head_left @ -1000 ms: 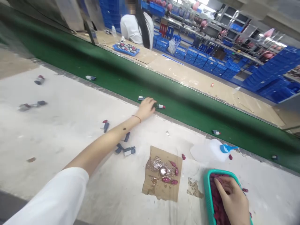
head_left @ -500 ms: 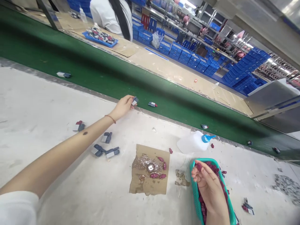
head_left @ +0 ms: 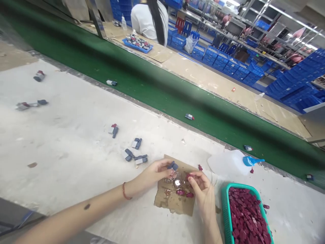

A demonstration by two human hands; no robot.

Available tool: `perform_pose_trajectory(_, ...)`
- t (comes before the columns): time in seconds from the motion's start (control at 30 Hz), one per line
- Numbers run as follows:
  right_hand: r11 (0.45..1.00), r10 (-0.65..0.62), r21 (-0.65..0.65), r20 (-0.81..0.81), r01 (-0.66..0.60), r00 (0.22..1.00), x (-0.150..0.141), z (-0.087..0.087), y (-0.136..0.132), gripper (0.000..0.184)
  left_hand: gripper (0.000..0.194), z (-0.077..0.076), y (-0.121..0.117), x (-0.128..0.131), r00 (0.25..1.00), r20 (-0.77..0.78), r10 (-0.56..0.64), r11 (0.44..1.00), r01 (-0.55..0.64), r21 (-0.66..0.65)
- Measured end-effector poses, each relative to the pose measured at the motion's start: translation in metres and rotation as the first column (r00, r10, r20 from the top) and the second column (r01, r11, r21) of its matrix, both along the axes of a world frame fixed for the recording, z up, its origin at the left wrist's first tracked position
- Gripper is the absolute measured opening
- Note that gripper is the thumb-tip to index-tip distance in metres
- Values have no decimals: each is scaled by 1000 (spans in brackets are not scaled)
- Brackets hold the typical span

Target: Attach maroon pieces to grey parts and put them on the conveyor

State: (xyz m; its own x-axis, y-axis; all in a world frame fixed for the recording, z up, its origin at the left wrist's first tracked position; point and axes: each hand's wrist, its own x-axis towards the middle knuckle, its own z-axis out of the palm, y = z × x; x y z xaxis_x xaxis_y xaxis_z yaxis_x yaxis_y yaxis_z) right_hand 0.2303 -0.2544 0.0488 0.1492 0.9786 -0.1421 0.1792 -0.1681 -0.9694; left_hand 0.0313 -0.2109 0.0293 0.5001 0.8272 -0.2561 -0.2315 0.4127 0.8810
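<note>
Above a piece of brown cardboard [head_left: 175,206] my two hands are close together. My left hand [head_left: 158,171] pinches a small grey and dark-blue plastic part [head_left: 173,166]. Between the fingertips of my right hand [head_left: 203,189] is a small maroon piece [head_left: 189,176], partly hidden by the fingers. Wet, shiny glue and a round silvery spot [head_left: 177,183] lie on the cardboard, with maroon pieces [head_left: 180,192] along its lower side. To the right stands a green basket [head_left: 224,206] full of maroon pieces [head_left: 248,217].
Several grey-blue parts [head_left: 137,143] lie left of the cardboard. A white bottle with a blue nozzle [head_left: 250,161] lies right of it. Beyond runs a green conveyor belt [head_left: 157,98] carrying scattered parts. Across it, a person in white [head_left: 147,20] sits near a blue tray [head_left: 137,47].
My left hand has come back from the belt edge to the cardboard with the grey-blue part. My right hand has moved left from the basket, holding a maroon piece. The view has shifted left.
</note>
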Motion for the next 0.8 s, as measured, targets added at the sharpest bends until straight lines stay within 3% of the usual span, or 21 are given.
perform_pose_trajectory(0.13,970,159,131,296,-205,942,-2,-4,-7,7,46,-9,-6,1,999,31,28,1000,-28,6)
perform_pose_trajectory(0.3,847,283,262,513,-462,810,-2,-10,-8,10,47,-15,-9,-1,999,22,45,998,-44,-38)
perform_pose_trajectory(0.57,783,275,282,643,-554,715,0,-9,-10,12,36,-2,-5,-6,993,-103,53,999,-53,7)
perform_pose_trajectory(0.8,809,305,223,632,-544,713,1,-8,-11,12,44,7,-3,-10,995,-71,71,988,-80,-135)
